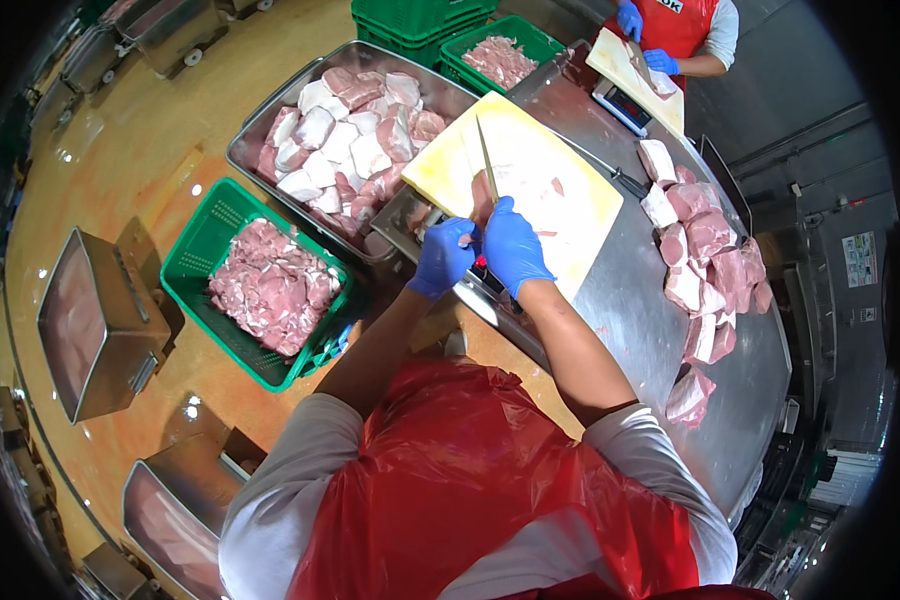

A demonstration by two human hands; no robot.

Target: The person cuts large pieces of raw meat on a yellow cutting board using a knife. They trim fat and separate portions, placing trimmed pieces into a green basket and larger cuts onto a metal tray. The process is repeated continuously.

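One knife point(488, 168), extending beyond right grip point(513, 246) clasping it; left grip point(444, 257) curled, hold unclear.

A cutting board point(575, 215) lies at the left side of the surface point(635, 330), with a knife point(487, 160) over it. Left of the board, a tub point(451, 95) holds meat chunks point(345, 142); nearer the person and farther left, a crate point(185, 252) holds trimmings point(270, 290). Stacked crates point(410, 35) stand behind the tub. A meat pile point(707, 235) lies on the surface's right side, with a second board point(610, 58) behind it, before a co-worker point(678, 30).
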